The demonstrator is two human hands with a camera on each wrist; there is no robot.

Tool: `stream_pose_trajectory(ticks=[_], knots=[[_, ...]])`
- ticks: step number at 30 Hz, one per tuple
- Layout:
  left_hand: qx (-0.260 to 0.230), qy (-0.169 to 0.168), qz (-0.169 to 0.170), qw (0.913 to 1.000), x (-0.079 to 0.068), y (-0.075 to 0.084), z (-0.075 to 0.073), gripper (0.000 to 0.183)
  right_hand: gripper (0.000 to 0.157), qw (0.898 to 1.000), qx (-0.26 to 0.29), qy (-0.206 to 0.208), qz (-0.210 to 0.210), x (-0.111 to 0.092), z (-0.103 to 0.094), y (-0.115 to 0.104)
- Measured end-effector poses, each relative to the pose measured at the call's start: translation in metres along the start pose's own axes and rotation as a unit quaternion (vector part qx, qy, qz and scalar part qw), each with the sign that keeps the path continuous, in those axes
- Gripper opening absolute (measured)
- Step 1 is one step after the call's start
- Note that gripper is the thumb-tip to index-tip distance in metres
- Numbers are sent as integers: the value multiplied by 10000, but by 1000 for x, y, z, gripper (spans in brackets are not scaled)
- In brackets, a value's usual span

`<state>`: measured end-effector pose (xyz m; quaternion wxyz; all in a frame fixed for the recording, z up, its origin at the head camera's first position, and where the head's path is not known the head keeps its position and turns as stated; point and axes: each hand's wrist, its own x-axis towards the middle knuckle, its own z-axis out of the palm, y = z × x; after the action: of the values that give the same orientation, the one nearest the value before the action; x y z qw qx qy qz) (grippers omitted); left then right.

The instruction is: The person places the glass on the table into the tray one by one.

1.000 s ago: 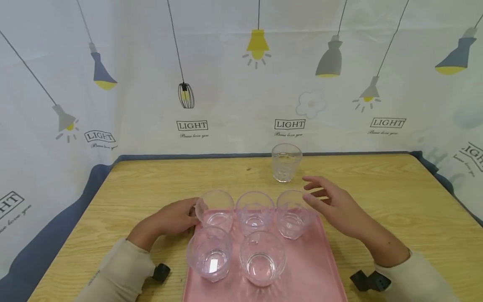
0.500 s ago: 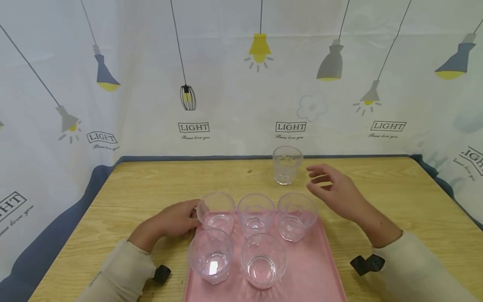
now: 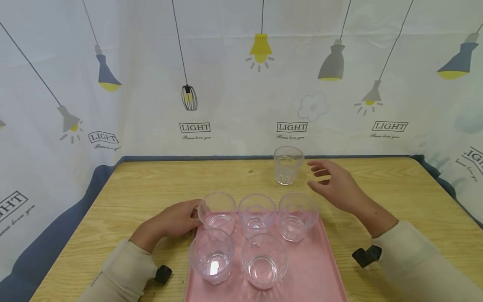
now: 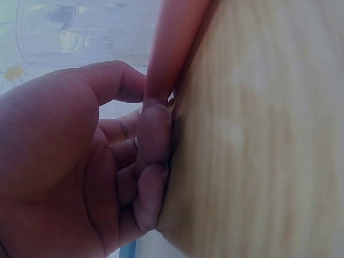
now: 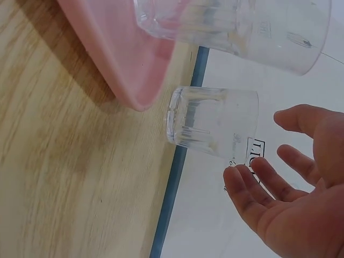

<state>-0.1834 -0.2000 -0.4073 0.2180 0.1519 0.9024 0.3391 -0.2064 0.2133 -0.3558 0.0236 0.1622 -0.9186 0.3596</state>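
A pink tray (image 3: 309, 268) bears several clear plastic cups, three in the far row and two nearer. My left hand (image 3: 177, 218) grips the tray's far left corner. In the left wrist view, the thumb meets the tray's rim (image 4: 174, 48) and the curled fingers (image 4: 155, 134) lie against its outer side, low by the tabletop. Beyond the tray, a single clear cup (image 3: 286, 167) stands upright on the table. To the right of that cup, apart from it, my right hand (image 3: 337, 184) hovers with its fingers spread and loosely bent, holding nothing.
Wooden tabletop (image 3: 151, 176) surrounds the tray. A white cloth (image 3: 234, 84) printed with lamps hangs behind and at both sides, with a dark blue border along the table's back edge. The far-right cup (image 3: 298, 218) on the tray stands close to my right hand.
My right hand has moved away from the tray's far-right cup, forward to beside the lone cup. My left hand stays on the tray's corner, and the cups have not moved.
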Motion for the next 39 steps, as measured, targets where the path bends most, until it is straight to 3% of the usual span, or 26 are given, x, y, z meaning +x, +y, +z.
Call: stream_pose_trajectory(ticks=[12, 19, 24, 31, 39], knots=[[338, 157, 36, 9993, 1, -1, 0, 18, 49, 9999, -56, -109, 113, 10, 1, 0], [103, 70, -3, 9999, 1, -1, -1, 20, 53, 9998, -33, -169, 120, 18, 1, -1], [311, 172, -2, 9994, 1, -1, 0, 18, 57, 9992, 196, -245, 227, 22, 1, 2], [119, 43, 15, 9999, 1, -1, 1, 20, 63, 9966, 618, -415, 366, 26, 0, 4], [323, 192, -111, 9992, 1, -3, 0, 19, 69, 9958, 613, -476, 476, 34, -3, 1]])
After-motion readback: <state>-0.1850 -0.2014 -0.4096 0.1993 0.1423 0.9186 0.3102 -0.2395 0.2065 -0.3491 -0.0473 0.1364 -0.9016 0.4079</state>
